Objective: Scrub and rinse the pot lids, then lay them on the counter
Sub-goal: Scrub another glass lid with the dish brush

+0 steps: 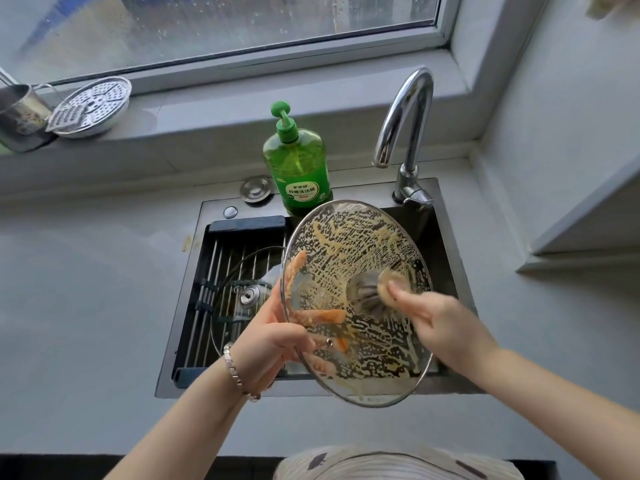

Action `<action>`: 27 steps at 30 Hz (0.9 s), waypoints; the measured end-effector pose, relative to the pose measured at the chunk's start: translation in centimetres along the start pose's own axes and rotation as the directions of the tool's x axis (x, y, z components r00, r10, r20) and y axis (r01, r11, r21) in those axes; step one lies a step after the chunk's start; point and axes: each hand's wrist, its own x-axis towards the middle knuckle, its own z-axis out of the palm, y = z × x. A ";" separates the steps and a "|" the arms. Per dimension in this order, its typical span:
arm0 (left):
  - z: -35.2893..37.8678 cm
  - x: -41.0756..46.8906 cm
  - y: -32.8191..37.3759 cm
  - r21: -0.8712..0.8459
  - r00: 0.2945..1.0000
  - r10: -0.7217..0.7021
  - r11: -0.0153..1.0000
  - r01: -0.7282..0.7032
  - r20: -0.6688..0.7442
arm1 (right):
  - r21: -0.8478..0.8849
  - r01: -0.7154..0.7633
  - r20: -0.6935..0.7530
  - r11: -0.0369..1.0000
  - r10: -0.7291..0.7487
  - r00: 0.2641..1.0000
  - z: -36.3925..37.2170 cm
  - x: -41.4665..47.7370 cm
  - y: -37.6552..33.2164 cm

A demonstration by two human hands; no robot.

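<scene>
Glass streaked with foam, the lid (356,244) tilts above the sink (443,244), the left hand (273,337) with its grip clamped on the rim. The right hand (443,323) pinches a scrubber (363,296) against it. A second lid (239,306) lies on the rack (228,244).

You see a suds-streaked glass lid (360,258) with a shiny metal rim, a glossy chrome faucet (408,112), a translucent green plastic soap bottle (298,161) and a matt grey counter (86,306).

One lid (360,258) above the sink (363,192) — second lid (235,306) on the rack (221,258) leftward, bottle (299,168) and faucet (408,116) behind.
</scene>
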 end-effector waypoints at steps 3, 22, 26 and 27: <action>-0.1 -0.3 -0.1 0.036 1.000 0.003 0.999 -0.003 -0.001 | 0.008 -0.261 -0.142 0.965 0.260 0.955 -1.5 1.5 2.3; 0.4 0.0 -0.6 -0.047 0.991 0.069 0.996 -0.075 -0.118 | 0.074 -0.217 0.087 0.973 0.211 0.974 1.6 -1.6 0.3; 0.1 -0.1 -0.7 -0.119 0.988 0.059 0.990 -0.076 -0.143 | 0.128 -0.222 0.121 0.967 0.207 0.971 1.3 -1.3 0.2; 0.1 -0.2 -0.8 -0.128 0.987 0.067 0.988 -0.086 -0.146 | 0.099 -0.293 0.078 0.951 0.286 0.955 0.8 -0.8 1.1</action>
